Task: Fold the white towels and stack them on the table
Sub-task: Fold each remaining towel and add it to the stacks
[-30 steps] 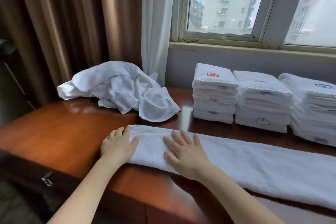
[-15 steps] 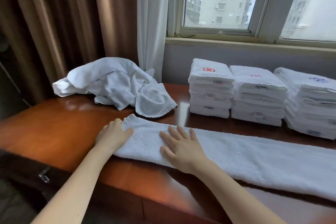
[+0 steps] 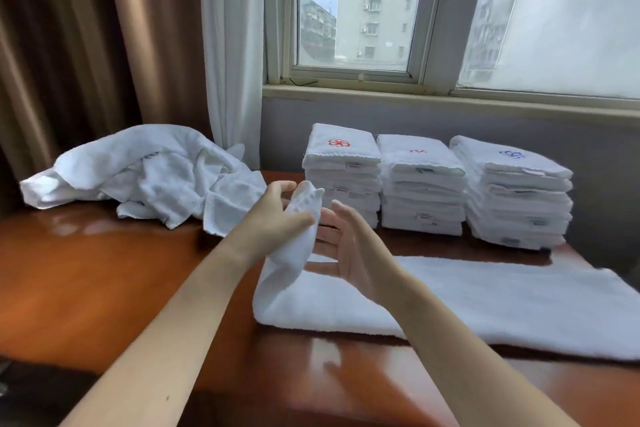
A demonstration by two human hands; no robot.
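A long white towel (image 3: 485, 302), folded into a strip, lies across the near side of the wooden table (image 3: 104, 270). My left hand (image 3: 273, 215) grips the strip's left end and holds it lifted above the table. My right hand (image 3: 349, 246) hovers just right of the lifted end, palm turned toward it, fingers straight and holding nothing. Three stacks of folded white towels (image 3: 426, 187) stand in a row at the back under the window. A heap of unfolded white towels (image 3: 152, 173) lies at the back left.
Brown curtains (image 3: 86, 45) and a white sheer curtain (image 3: 232, 45) hang behind the heap. The window sill (image 3: 450, 100) runs above the stacks. The table's front edge is close to me, with bare wood on the left.
Both hands lay flat on the strip's left end before. My left hand has since gripped that end and raised it, and my right hand has lifted off the towel.
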